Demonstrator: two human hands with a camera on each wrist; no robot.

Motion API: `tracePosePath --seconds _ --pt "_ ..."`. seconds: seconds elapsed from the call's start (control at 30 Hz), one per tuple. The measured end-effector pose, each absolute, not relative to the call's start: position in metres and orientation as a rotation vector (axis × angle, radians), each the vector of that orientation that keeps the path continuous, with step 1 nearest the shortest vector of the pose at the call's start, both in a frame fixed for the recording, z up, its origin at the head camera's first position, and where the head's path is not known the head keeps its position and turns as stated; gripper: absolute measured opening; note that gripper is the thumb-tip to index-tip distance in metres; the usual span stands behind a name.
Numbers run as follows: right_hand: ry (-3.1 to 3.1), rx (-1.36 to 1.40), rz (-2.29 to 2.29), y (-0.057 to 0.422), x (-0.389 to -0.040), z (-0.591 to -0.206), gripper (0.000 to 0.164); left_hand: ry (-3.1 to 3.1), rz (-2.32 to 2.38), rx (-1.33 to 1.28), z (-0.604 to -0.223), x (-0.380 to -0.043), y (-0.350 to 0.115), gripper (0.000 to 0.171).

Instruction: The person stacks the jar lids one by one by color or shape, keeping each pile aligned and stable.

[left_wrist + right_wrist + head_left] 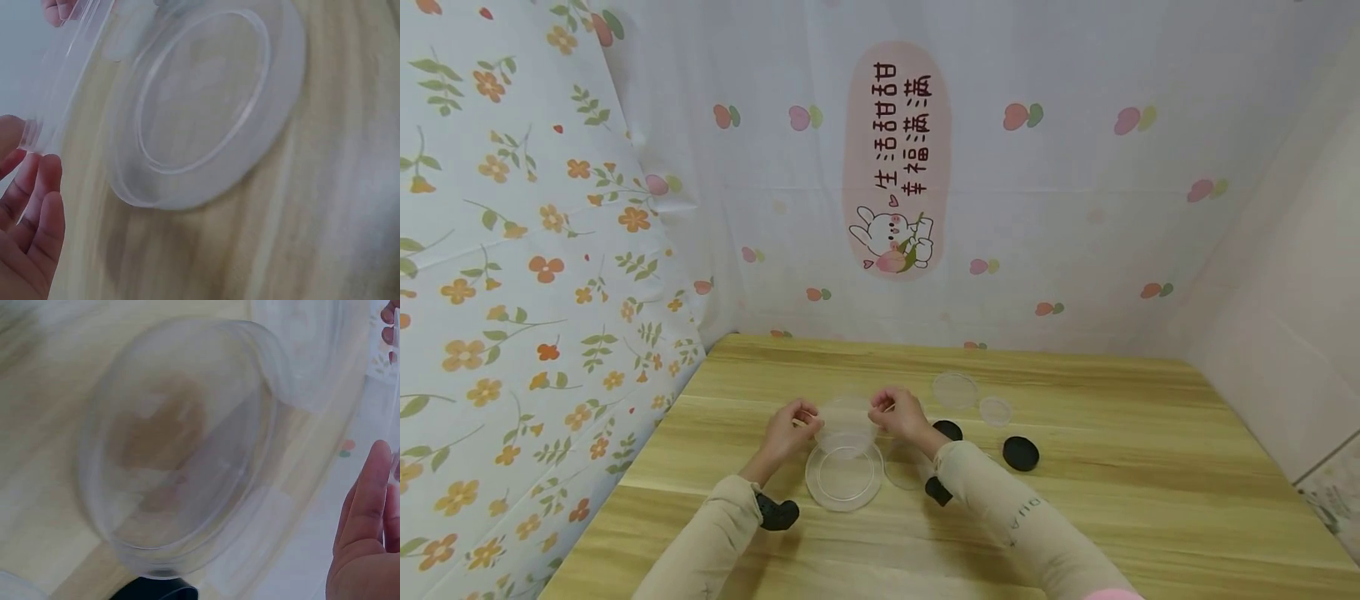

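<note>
Both hands hold a clear round plastic lid (846,423) by opposite edges, tilted up off the table. The left hand (793,425) pinches its left edge between thumb and fingers; the lid's rim (70,69) appears edge-on in the left wrist view. At the right edge, the right hand (898,412) pinches with thumb and fingertips. Just below the held lid, a larger clear round lid (843,498) with a raised inner ring lies flat on the wood. Beside it, partly behind the right forearm, is a clear shallow round dish (181,447).
Farther back on the wooden table (1120,500) lie a clear disc (956,390) and a smaller clear disc (996,411). A black round piece (1021,453) sits right of the right forearm. Another black round piece (947,429) is partly hidden by the right wrist. Patterned cloth hangs behind.
</note>
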State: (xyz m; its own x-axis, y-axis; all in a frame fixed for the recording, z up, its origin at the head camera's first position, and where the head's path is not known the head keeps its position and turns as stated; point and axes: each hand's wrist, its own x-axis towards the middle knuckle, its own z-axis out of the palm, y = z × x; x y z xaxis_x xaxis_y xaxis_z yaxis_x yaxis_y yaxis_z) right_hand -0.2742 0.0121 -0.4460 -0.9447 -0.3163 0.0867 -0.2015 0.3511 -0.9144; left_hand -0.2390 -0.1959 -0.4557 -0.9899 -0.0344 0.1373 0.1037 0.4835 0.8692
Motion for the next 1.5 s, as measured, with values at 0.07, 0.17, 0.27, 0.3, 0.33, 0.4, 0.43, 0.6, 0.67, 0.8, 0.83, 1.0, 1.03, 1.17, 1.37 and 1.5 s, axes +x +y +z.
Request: tracePosePath --seconds 0.07,0.17,0.27,0.3,0.33,0.4,0.43,0.6,0.67,0.8,0.83,1.0,1.03,1.17,1.37,1.5 --pt "2.52 -0.533 -1.608 0.014 -0.272 -0.449 0.012 -2.622 -1.509 -0.098 -0.46 -0.237 -0.197 0.014" --pt "2.541 -0.621 -1.54 0.017 -0.269 -0.455 0.014 -2.656 -1.496 -0.148 -0.465 -0.233 -0.199 0.014" --pt "2.555 -0.719 -1.491 0.018 -0.266 -0.459 0.016 -2.677 -1.504 -0.23 -0.466 -0.23 -0.2 0.015" --pt "2.558 -0.747 -1.472 0.018 -0.266 -0.461 0.016 -2.684 -1.503 -0.263 -0.466 -0.229 -0.201 0.017" --pt "2.56 -0.775 -1.454 0.018 -0.265 -0.463 0.017 -2.689 -1.508 -0.305 -0.467 -0.228 -0.201 0.018" --pt "2.585 -0.832 -1.41 0.019 -0.265 -0.466 0.017 -2.697 -1.513 -0.392 -0.468 -0.227 -0.203 0.023" --pt "2.593 -0.84 -1.391 0.019 -0.265 -0.468 0.017 -2.697 -1.524 -0.429 -0.469 -0.226 -0.204 0.025" --pt "2.619 -0.888 -1.334 0.018 -0.265 -0.472 0.018 -2.708 -1.511 -0.52 -0.472 -0.224 -0.205 0.029" --pt "2.623 -0.912 -1.317 0.018 -0.264 -0.473 0.018 -2.72 -1.488 -0.536 -0.473 -0.223 -0.206 0.031" --pt "2.624 -0.961 -1.278 0.016 -0.262 -0.474 0.016 -2.732 -1.461 -0.556 -0.475 -0.221 -0.207 0.032" --pt "2.625 -0.962 -1.264 0.016 -0.261 -0.475 0.016 -2.73 -1.451 -0.565 -0.475 -0.221 -0.207 0.032" --pt "2.621 -0.961 -1.236 0.014 -0.259 -0.475 0.017 -2.707 -1.429 -0.616 -0.479 -0.22 -0.208 0.032" --pt "2.622 -0.957 -1.232 0.014 -0.259 -0.475 0.018 -2.703 -1.429 -0.625 -0.48 -0.22 -0.208 0.032" --pt "2.631 -0.957 -1.205 0.012 -0.26 -0.477 0.017 -2.708 -1.397 -0.636 -0.483 -0.221 -0.207 0.033" --pt "2.659 -0.958 -1.163 0.011 -0.261 -0.478 0.016 -2.728 -1.335 -0.589 -0.486 -0.221 -0.205 0.034" --pt "2.655 -0.957 -1.155 0.011 -0.261 -0.478 0.016 -2.727 -1.343 -0.561 -0.488 -0.22 -0.204 0.034"
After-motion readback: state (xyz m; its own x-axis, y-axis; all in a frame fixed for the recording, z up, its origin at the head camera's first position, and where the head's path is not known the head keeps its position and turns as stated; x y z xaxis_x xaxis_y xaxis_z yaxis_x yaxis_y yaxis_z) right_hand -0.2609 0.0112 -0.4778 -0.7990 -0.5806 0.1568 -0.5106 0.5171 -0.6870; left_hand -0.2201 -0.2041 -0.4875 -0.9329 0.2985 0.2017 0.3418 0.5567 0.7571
